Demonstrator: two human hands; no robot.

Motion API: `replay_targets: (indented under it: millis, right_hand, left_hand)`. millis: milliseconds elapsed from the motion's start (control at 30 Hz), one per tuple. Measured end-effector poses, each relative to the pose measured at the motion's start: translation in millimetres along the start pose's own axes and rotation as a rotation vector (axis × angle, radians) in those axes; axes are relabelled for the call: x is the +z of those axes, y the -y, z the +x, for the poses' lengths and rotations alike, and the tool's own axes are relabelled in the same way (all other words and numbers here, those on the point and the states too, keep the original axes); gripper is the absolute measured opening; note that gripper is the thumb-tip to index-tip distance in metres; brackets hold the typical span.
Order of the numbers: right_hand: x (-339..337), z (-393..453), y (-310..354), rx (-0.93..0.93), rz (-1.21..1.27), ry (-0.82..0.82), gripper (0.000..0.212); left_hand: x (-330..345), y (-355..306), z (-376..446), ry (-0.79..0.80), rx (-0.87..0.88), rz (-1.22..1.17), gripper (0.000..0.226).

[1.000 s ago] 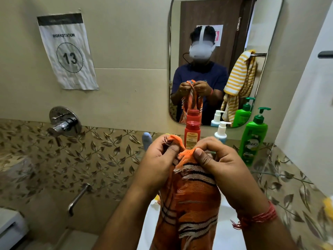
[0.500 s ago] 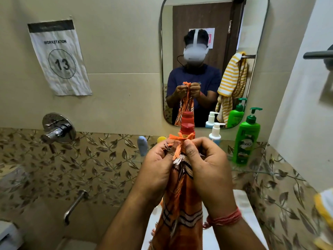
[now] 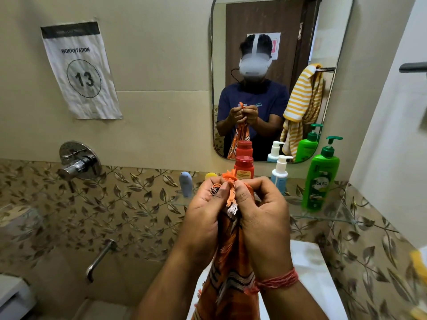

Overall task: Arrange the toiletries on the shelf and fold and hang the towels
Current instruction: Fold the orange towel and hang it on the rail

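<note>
Just in front of the glass shelf (image 3: 323,215), the left hand (image 3: 205,218) and right hand (image 3: 263,218) pinch together the orange towel (image 3: 231,269)'s fringed top edge, fingers curled tightly.

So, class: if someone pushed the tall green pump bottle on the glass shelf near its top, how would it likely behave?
The green pump bottle is tall on a narrow base, so it would probably tip rather than slide. It stands near the glass shelf front edge, so it might fall off. It looks like plastic, so it is unlikely to shatter.
</note>
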State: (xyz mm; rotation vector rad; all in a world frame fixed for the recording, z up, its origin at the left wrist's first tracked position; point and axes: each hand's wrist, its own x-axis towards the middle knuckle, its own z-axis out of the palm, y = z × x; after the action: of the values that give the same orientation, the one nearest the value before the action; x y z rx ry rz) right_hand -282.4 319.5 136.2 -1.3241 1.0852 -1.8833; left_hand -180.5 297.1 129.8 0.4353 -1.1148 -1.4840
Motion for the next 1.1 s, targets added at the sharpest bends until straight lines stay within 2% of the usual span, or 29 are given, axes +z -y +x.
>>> replay_targets:
  millis: [200, 333, 467, 600, 700, 767, 900, 1100]
  right_hand:
    - [-5, 2, 0, -0.108, -0.114, 0.076, 0.01]
    - [-7, 5, -1, -0.175, -0.199, 0.055, 0.01]
    - [-5, 2, -2, -0.203, -0.162, 0.014, 0.008]
    - [-9, 1, 1, -0.154, -0.051, -0.093, 0.009]
    - [-5, -3, 3, -0.044, 0.041, -0.004, 0.011]
    - [0, -6, 2, -0.006, 0.031, 0.02, 0.012]
    - [6, -7, 0, 0.023, -0.008, -0.05, 0.013]
    - [8, -6, -3, -0.008, -0.05, -0.099, 0.014]
  left_hand:
    - [-6, -5, -2, 0.025, -0.058, 0.178, 0.03]
    - [-11, -8, -1, 0.01, -0.111, 0.24, 0.034]
    - [-9, -11, -1, -0.034, -0.072, 0.249, 0.035]
    - [-9, -8, 0, -0.118, -0.026, 0.158, 0.025]
    - [-6, -7, 0, -0.128, -0.004, 0.167, 0.027]
    - [-5, -5, 0, -0.129, 0.019, 0.228, 0.024]
    - [-4, 0, -1, -0.138, 0.076, 0.309, 0.022]
    - [0, 1, -5, -0.135, 0.124, 0.358, 0.022]
